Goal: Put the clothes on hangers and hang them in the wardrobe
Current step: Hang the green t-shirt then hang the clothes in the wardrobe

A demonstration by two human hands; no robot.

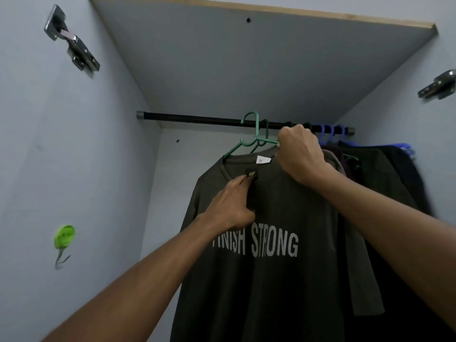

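Hanging olive T-shirt on wardrobe rod.
Right grip closed round green hanger shoulder, hook over rod; left grip pinching shirt front near collar. Seat hook fully, square the collar, then let go.

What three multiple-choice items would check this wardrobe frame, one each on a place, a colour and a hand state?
1. Where does the green hanger carrying the dark T-shirt hook?
A. On the black rail
B. On the green wall hook
C. On a door hinge

2. What colour are the hangers at the rail's right end?
A. Red
B. Blue-purple
C. White

3. What is the right hand doing?
A. Hanging idle
B. Pressing flat on the wall
C. Gripping the hanger's shoulder

Key: 1 A, its hook curls over the rail. 2 B, the blue-purple hangers cluster there. 3 C, its fingers curl round the hanger arm at the collar.
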